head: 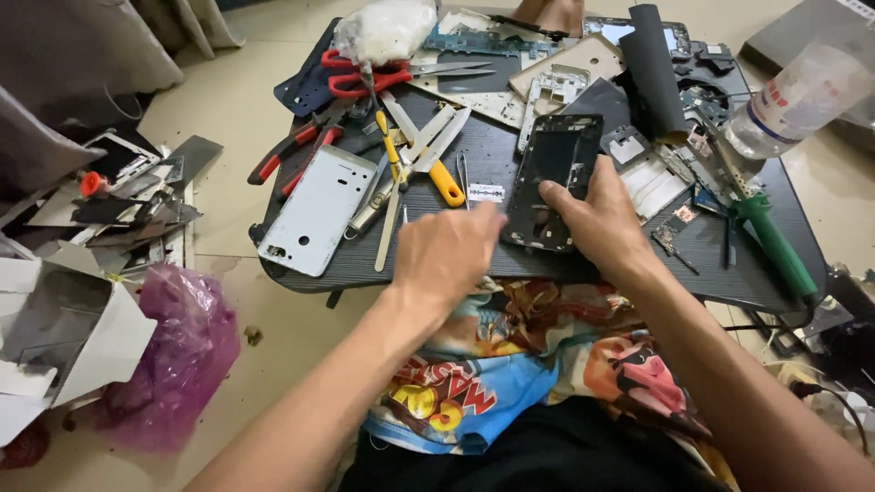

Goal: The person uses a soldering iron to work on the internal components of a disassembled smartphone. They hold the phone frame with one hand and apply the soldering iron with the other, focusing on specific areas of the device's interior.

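Note:
My right hand (597,217) rests on the lower part of a black phone frame (556,164) lying on the dark work board (492,155), fingers pressing its edge. My left hand (447,251) hovers just left of the frame near the board's front edge, fingers curled down and blurred; what it holds, if anything, is hidden. A razor blade (486,192) and tweezers (463,169) lie just beyond my left hand.
A silver phone back cover (317,210) lies at the board's left. Red scissors (365,77), red-handled pliers (287,155), a yellow-handled tool (444,180), a green-handled screwdriver (775,246), a plastic bottle (797,96), circuit boards and phone parts crowd the board. A purple bag (173,355) and scrap sit on the floor.

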